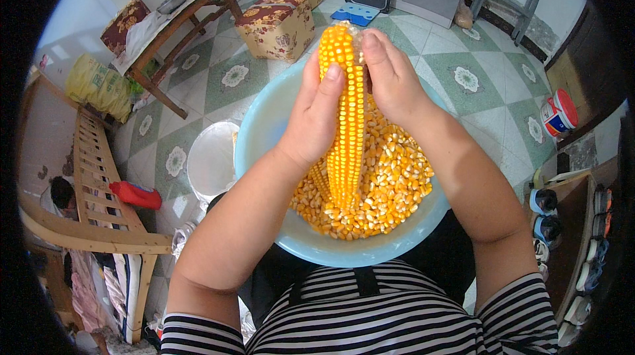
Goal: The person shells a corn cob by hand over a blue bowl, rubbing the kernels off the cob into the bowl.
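A yellow ear of corn (351, 122) stands nearly upright over a light blue plastic basin (342, 256), its lower tip among loose corn kernels (397, 176). My left hand (317, 107) grips the ear from the left, with the thumb lying along the rows. My right hand (392, 77) is at the ear's upper right, its thumb by a patch near the top where kernels are gone and pale cob shows. The right fingers are partly hidden behind the ear. Beside its lower left part, another ear or cob lies partly hidden on the kernels.
Left of the basin stands a white bucket (212, 156). Farther left are a red bottle (136, 195), a wooden railing (99, 181) and a wooden table (171, 32). Flower-patterned box stools (278, 27) stand ahead. A shoe rack (570, 246) and a red-lidded tub (559, 113) are at right.
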A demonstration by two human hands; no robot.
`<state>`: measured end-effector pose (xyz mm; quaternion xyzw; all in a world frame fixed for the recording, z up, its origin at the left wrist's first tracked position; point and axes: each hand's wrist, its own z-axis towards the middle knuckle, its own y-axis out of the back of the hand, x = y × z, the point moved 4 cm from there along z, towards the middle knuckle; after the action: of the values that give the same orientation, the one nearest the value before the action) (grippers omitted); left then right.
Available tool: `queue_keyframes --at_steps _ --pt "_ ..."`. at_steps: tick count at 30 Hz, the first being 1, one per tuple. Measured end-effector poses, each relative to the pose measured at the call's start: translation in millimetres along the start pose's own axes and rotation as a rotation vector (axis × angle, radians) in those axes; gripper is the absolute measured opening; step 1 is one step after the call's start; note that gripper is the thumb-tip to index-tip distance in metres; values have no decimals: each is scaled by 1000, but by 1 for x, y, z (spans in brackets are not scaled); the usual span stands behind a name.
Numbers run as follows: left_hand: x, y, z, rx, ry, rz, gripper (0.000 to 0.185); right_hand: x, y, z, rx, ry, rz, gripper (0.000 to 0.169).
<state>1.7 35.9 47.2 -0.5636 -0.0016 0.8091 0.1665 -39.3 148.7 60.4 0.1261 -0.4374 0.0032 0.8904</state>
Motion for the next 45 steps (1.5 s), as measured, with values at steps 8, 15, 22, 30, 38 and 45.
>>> queue_keyframes --at_steps 8,15,22,30,38,45 --pt "6 11 5 -81 8 -13 42 0 -11 -2 124 -8 33 39" --pt "3 8 2 -135 17 -32 41 -6 -9 -4 21 -30 -109 33" --pt "13 18 7 -152 27 -103 44 -2 -25 -8 184 -28 195 49" --pt "14 20 8 -178 49 -111 47 -3 -17 -7 134 76 -41 48" --pt "15 23 9 -246 43 -169 38 4 -29 -8 252 7 291 52" --pt "13 24 9 -293 74 -184 37 -3 -26 -5 222 71 58 52"
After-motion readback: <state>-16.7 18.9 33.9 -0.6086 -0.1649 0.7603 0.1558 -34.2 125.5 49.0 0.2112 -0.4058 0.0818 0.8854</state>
